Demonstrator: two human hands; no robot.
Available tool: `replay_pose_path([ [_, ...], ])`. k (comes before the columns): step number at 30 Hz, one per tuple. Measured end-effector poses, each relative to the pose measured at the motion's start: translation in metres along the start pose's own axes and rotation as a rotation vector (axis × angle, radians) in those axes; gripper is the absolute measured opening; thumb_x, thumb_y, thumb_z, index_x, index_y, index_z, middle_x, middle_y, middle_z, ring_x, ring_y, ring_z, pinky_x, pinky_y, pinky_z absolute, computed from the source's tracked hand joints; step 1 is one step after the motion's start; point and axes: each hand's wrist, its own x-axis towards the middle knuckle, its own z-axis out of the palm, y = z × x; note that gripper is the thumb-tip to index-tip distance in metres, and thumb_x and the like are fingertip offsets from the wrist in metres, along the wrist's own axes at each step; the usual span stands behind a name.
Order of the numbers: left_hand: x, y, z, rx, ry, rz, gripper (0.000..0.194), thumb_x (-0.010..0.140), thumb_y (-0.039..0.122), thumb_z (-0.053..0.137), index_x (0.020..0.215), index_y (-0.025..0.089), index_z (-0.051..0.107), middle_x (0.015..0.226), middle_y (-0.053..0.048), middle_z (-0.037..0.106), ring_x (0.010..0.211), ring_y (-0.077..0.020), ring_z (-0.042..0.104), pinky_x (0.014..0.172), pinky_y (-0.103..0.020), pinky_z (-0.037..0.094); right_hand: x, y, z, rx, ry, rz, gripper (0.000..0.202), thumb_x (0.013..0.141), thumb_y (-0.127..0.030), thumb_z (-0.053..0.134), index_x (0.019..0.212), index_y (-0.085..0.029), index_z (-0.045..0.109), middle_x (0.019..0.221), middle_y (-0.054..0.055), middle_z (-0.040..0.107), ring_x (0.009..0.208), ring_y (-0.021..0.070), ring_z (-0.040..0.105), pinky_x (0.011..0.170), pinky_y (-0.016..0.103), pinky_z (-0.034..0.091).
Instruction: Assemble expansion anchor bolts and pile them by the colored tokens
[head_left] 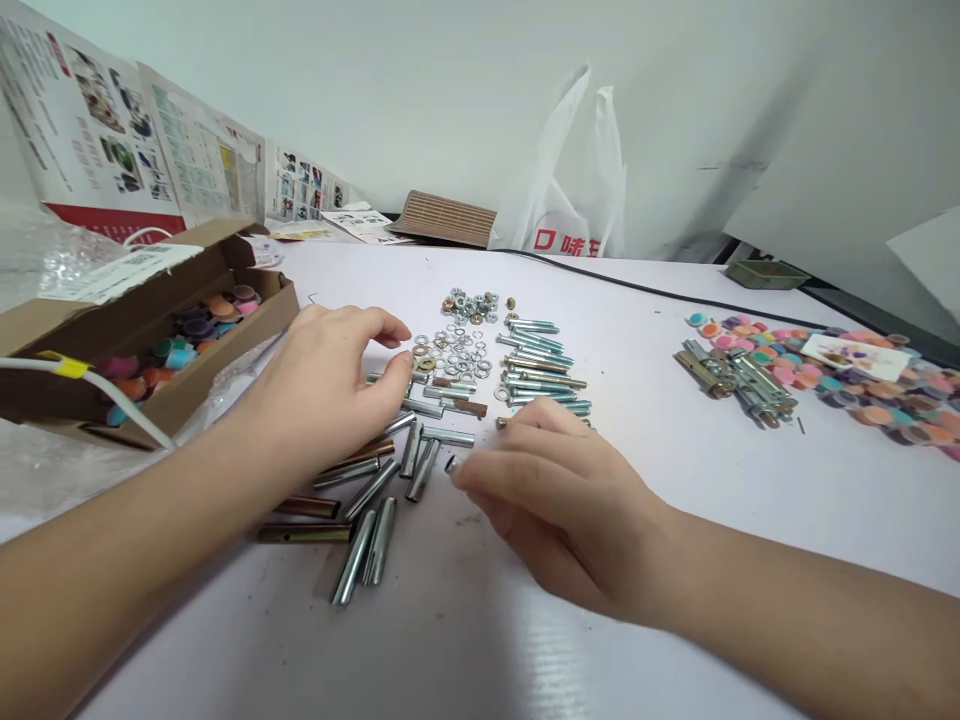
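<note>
My left hand (341, 365) hovers over the metal sleeves, thumb and forefinger apart, with nothing seen between them. Under and in front of it lie several loose metal sleeves (371, 488), silver and brownish. My right hand (555, 490) is closed in a pinch; the end of a small metal sleeve (452, 465) shows at its fingertips, the remainder hidden. Just beyond that hand, bolts (536, 365) lie in a column, the nearest partly covered by the fingers. Washers (457, 350) are spread between the hands, with a heap of nuts (471, 306) behind them.
At the left stands an open cardboard box (217, 350) with colourful caps, a white cable (97, 375) across it. Assembled expansion bolts (757, 385) lie right, beside a spread of coloured caps (870, 400). A black cable (637, 285), plastic bag (574, 190) and green tray (766, 274) are at the back.
</note>
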Motion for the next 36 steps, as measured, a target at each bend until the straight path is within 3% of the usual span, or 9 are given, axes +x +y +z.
replay_pose_path([
  [5, 0.006, -0.012, 0.001, 0.059, 0.021, -0.072, 0.039, 0.087, 0.042, 0.056, 0.119, 0.021, 0.065, 0.101, -0.012, 0.064, 0.111, -0.0367, 0.052, 0.099, -0.051, 0.043, -0.002, -0.003, 0.004, 0.197, 0.168, 0.143, 0.02, 0.082, -0.004, 0.062, 0.097, -0.016, 0.068, 0.077, 0.0, 0.066, 0.072, 0.0088, 0.054, 0.071, 0.026, 0.047],
  [9, 0.008, -0.017, 0.007, 0.082, 0.033, -0.138, 0.038, 0.087, 0.039, 0.053, 0.118, 0.023, 0.067, 0.122, -0.014, 0.059, 0.12, -0.0391, 0.049, 0.103, -0.055, 0.041, -0.003, 0.002, 0.002, 0.286, 0.141, 0.36, 0.016, 0.085, -0.009, 0.063, 0.093, -0.02, 0.072, 0.081, -0.002, 0.07, 0.075, 0.008, 0.062, 0.071, 0.023, 0.05],
  [12, 0.009, -0.017, 0.011, 0.077, -0.009, -0.158, 0.035, 0.085, 0.035, 0.052, 0.115, 0.026, 0.069, 0.12, -0.013, 0.06, 0.121, -0.039, 0.049, 0.103, -0.056, 0.042, -0.004, 0.006, 0.0, 0.24, 0.084, 0.485, 0.015, 0.092, -0.019, 0.061, 0.096, -0.025, 0.073, 0.09, -0.003, 0.073, 0.08, 0.0087, 0.065, 0.071, 0.023, 0.051],
  [16, 0.009, -0.016, 0.015, 0.022, -0.1, -0.059, 0.034, 0.082, 0.04, 0.057, 0.11, 0.028, 0.072, 0.118, -0.01, 0.06, 0.122, -0.0366, 0.047, 0.109, -0.054, 0.038, -0.005, 0.006, 0.001, 0.142, 0.139, 0.535, 0.017, 0.09, -0.026, 0.064, 0.106, -0.029, 0.072, 0.086, -0.005, 0.07, 0.079, 0.0093, 0.064, 0.072, 0.025, 0.051],
  [22, 0.006, -0.015, 0.021, -0.022, -0.149, 0.037, 0.034, 0.081, 0.046, 0.06, 0.106, 0.027, 0.072, 0.119, -0.01, 0.056, 0.119, -0.0345, 0.046, 0.11, -0.055, 0.035, -0.001, 0.007, -0.004, -0.095, 0.161, 0.579, 0.037, 0.096, -0.033, 0.055, 0.129, -0.02, 0.063, 0.094, 0.003, 0.071, 0.089, 0.0184, 0.065, 0.079, 0.035, 0.051],
  [25, 0.006, -0.015, 0.022, -0.04, -0.137, 0.038, 0.032, 0.083, 0.044, 0.059, 0.105, 0.027, 0.073, 0.119, -0.009, 0.057, 0.118, -0.034, 0.046, 0.11, -0.055, 0.035, -0.001, 0.02, -0.017, -0.226, 0.114, 0.641, 0.03, 0.098, -0.033, 0.047, 0.111, -0.017, 0.069, 0.091, 0.008, 0.071, 0.084, 0.022, 0.064, 0.072, 0.037, 0.048],
  [28, 0.005, -0.014, 0.021, -0.065, -0.134, 0.03, 0.031, 0.084, 0.042, 0.058, 0.104, 0.026, 0.073, 0.117, -0.009, 0.058, 0.118, -0.0337, 0.047, 0.109, -0.054, 0.036, -0.002, 0.038, -0.034, -0.169, 0.081, 0.793, 0.025, 0.096, -0.036, 0.048, 0.088, -0.02, 0.065, 0.077, 0.004, 0.065, 0.068, 0.0188, 0.058, 0.06, 0.034, 0.043],
  [33, 0.004, -0.01, 0.02, -0.106, -0.115, 0.039, 0.028, 0.084, 0.039, 0.057, 0.103, 0.025, 0.073, 0.117, -0.009, 0.058, 0.12, -0.0329, 0.047, 0.109, -0.053, 0.037, -0.009, 0.063, -0.048, -0.066, 0.217, 0.838, 0.021, 0.093, -0.042, 0.058, 0.099, -0.022, 0.057, 0.097, 0.006, 0.068, 0.083, 0.0204, 0.062, 0.073, 0.037, 0.047],
  [36, 0.004, -0.009, 0.019, -0.117, -0.106, 0.042, 0.027, 0.084, 0.038, 0.057, 0.102, 0.025, 0.073, 0.117, -0.009, 0.059, 0.12, -0.0324, 0.047, 0.11, -0.053, 0.037, -0.012, 0.066, -0.048, -0.05, 0.152, 0.795, 0.018, 0.095, -0.038, 0.054, 0.105, -0.023, 0.053, 0.094, 0.004, 0.064, 0.08, 0.0186, 0.057, 0.071, 0.035, 0.046],
])
